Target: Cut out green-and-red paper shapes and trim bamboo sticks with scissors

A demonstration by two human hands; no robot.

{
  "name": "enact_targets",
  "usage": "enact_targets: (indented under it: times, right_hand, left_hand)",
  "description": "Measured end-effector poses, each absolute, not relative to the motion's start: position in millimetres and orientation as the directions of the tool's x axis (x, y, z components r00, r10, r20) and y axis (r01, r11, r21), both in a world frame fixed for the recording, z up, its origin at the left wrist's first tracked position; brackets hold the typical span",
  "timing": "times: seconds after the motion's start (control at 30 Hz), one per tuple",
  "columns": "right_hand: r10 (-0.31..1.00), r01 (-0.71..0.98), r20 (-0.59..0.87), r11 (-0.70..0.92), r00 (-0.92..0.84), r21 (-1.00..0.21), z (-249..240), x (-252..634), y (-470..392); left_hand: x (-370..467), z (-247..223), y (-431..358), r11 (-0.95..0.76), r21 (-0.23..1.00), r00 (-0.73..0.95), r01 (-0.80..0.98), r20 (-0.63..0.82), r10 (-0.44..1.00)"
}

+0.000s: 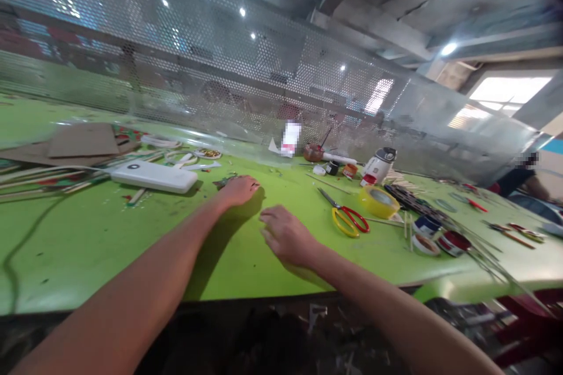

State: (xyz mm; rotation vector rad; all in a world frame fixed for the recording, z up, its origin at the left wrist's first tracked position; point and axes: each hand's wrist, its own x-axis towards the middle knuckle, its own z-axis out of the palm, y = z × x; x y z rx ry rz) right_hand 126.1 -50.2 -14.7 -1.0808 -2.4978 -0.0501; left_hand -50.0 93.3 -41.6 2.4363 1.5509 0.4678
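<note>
Fingers (250, 182) of the left hand (240, 190) lie close together, low at the green table (229, 263); whether they pinch anything, I cannot tell. The right hand (288, 237) has its fingers loosely curled, their grip likewise hidden. Small scraps (226, 181) lie just beside the left hand at 10 o'clock; scissors (338, 208) lie near the right hand, between 2 and 3 o'clock. The scraps look dark and greenish, blurred; the scissors have one yellow handle, one red, and blades pointing toward 11 o'clock. From the left hand, a dish (219, 156) of golden bits (207, 153) sits between 10 and 11. From the right hand, a reddish-brown pot (312, 154) with a thin stick (326, 139) rising stands near 1, then a black jar (332, 169) and orange jar (350, 171), a red jar (368, 180) at 2, and a blue jar (427, 225) at 3, contents unclear.
</note>
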Motion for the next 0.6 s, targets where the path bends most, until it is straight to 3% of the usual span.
enact_targets:
  times: [0.17, 0.33, 0.5, 0.6]
  right_hand:
    - [0.727, 0.735, 0.345, 0.664, -0.593, -0.136, -30, 114, -34]
    - [0.792, 0.791, 0.324, 0.588, -0.518, -0.171, -39, 207, -136]
    - [0.906, 0.982, 0.393, 0.186, -0.156, -0.041, -35, 304, -202]
    - [0.904, 0.99, 0.413, 0.139, -0.115, -0.029, -26, 326, -174]
  left_hand:
    - [-54, -42, 93, -0.474, 0.265, 0.44, 0.839, 0.18, 0.88]
    - [-55, -45, 99, -0.512, 0.255, 0.476, 0.82, 0.191, 0.858]
    - [-55, -46, 100, -0.523, 0.241, 0.484, 0.817, 0.205, 0.851]
    - [-56, -46, 101, -0.524, 0.246, 0.488, 0.816, 0.195, 0.851]
